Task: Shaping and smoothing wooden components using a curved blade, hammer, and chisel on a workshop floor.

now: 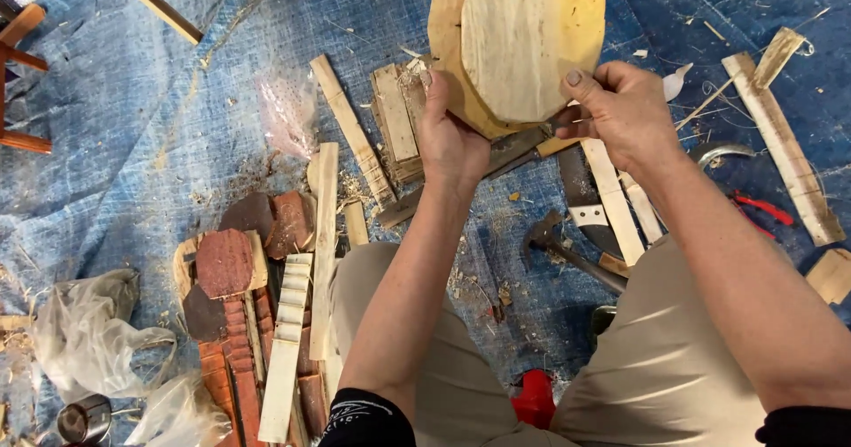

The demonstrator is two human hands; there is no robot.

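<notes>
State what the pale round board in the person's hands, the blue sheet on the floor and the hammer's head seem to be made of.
Pale round board: bare unfinished wood; grain lines and a dark knot show.
Blue sheet: probably woven plastic tarpaulin; creased, slight sheen.
Hammer head: apparently dull dark metal.
Left hand and right hand hold the board's lower edge.

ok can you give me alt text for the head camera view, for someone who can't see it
Seen from above, a seated person steadies a pale, roughly round wooden slab with the left hand while the right hand works a blade at its lower edge. Wood strips, a hammer and reddish wood pieces lie on a blue tarp.
</notes>
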